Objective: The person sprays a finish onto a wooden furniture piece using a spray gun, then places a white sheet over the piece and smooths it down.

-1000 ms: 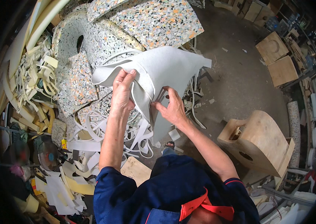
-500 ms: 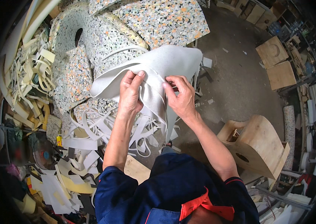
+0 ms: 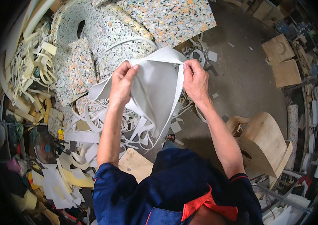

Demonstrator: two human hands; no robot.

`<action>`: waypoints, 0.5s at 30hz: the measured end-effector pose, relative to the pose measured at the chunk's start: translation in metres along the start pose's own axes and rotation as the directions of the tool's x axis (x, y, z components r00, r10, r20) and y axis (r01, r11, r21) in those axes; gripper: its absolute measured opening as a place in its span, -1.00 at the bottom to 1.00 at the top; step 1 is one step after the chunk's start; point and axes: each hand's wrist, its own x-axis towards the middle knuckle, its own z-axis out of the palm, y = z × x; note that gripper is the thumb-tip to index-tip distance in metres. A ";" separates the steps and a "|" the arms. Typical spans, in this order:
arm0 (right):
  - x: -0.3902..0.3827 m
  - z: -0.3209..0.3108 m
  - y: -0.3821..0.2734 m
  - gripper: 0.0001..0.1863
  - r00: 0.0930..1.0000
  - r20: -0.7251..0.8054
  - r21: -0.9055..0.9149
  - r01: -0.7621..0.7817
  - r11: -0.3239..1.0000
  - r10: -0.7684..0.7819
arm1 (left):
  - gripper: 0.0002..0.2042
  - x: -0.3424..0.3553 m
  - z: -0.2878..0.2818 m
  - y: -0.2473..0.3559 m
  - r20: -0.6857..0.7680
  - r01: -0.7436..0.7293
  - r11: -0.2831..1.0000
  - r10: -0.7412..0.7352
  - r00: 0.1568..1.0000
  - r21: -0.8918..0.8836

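Workshop floor [image 3: 249,90], grey-brown and matt, lies between 1 and 3 o'clock of the view, with small pale scraps [image 3: 212,56] scattered on it. Speckled foam sheets [image 3: 181,22], dense and flecked with orange, black and grey, spread from 10 to 12 o'clock; one curves round to a dark oval opening. At 10 o'clock, farther out, cream foam offcuts [image 3: 48,73] form a tangled heap of curved strips. A pale grey sheet [image 3: 159,86], thin, pliable and felt-like in appearance, is held up just above centre toward 12 o'clock, its upper edge folded and its lower part hanging in soft creases. Left hand [image 3: 123,80], at 10 o'clock of centre, is closed in a thumb-and-finger pinch on the sheet's upper fold. Right hand [image 3: 195,80], between 1 and 2 o'clock, pinches the sheet's upper right edge between thumb and fingertips. Loose white strips [image 3: 93,122], narrow and looping, lie toward 9 o'clock; flat white scraps [image 3: 55,187] occupy 8 o'clock. A wooden form [image 3: 267,137], smooth and curved across its top, stands near 4 o'clock; a flat wooden board [image 3: 134,165] shows at 7 o'clock.
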 end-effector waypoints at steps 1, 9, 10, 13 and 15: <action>0.002 -0.003 0.003 -0.89 0.999 0.024 0.016 -0.037 0.999 0.036 | -0.85 0.001 -0.007 0.001 0.013 -0.018 0.995 0.017 1.000 0.103; 0.067 -0.032 0.045 -0.84 0.970 -0.232 -0.245 0.016 0.969 -0.075 | -0.71 -0.002 -0.108 0.001 -0.356 0.167 0.735 0.108 0.928 0.658; 0.073 -0.038 0.050 -0.84 0.969 -0.243 -0.252 -0.027 0.967 -0.036 | -0.70 0.000 -0.128 0.000 -0.449 0.196 0.759 0.139 0.883 0.621; 0.084 -0.058 0.064 -0.82 0.967 -0.255 -0.320 -0.104 0.942 0.020 | -0.66 -0.004 -0.189 0.005 -0.674 0.151 0.888 0.210 0.708 0.435; 0.088 -0.067 0.071 -0.81 0.968 -0.250 -0.362 -0.115 0.925 0.023 | -0.68 -0.013 -0.227 0.022 -0.759 0.122 0.899 0.274 0.591 0.420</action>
